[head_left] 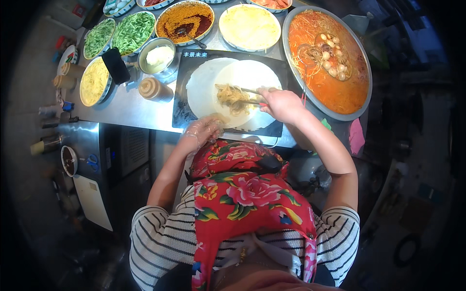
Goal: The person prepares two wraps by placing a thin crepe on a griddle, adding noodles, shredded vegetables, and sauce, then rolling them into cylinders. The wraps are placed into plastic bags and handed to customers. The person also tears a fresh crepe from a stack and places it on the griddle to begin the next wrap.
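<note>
My right hand [284, 104] is closed around metal tongs [251, 91] with red at the grip. Their tips reach into a small heap of pale brown shredded, noodle-like filling [235, 97]. This heap lies on thin round white wrappers [201, 87], which overlap on a black board [180, 104]. At the near left edge of the wrappers is my left hand [205, 129], in a clear plastic glove. Its fingers are curled together by the wrapper rim, and what they pinch, if anything, is hidden.
A large grey-rimmed pan [366, 92] of red broth with small round pale pieces stands right. Bowls of shredded greens [133, 31], orange crumbs in dark sauce [182, 12], and yellow shreds [93, 82] line the table. A metal pot [167, 70], squeeze bottle [154, 90] and phone [115, 65] stand left.
</note>
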Tool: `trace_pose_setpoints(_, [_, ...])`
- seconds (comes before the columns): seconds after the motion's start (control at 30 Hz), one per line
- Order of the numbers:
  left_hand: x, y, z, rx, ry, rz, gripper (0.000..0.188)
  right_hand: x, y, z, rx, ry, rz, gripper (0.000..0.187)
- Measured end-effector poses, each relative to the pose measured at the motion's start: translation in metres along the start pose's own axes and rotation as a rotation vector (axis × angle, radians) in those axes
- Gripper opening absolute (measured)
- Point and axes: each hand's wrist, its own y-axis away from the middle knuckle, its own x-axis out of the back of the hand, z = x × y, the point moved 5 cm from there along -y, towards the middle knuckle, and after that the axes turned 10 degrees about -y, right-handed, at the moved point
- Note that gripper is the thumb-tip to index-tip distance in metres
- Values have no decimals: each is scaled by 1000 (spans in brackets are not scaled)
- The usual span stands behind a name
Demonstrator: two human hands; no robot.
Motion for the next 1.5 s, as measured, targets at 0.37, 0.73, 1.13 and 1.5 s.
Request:
trace_pose_setpoints(0.37, [28, -17, 19, -117, -536, 334, 38, -10, 14, 38, -114, 111, 92, 40])
trace_pose_setpoints(0.73, [1, -88, 68, -212, -1341, 550, 32, -19, -2, 17, -77, 82, 118, 47])
trace_pose_setpoints(1.13, [32, -60, 75, -194, -1068, 583, 38, 106, -133, 71, -244, 379, 287, 40])
trace_pose_setpoints(1.5, [37, 50, 10, -197, -770, 720, 32, 123, -141, 87, -316, 359, 220, 32])
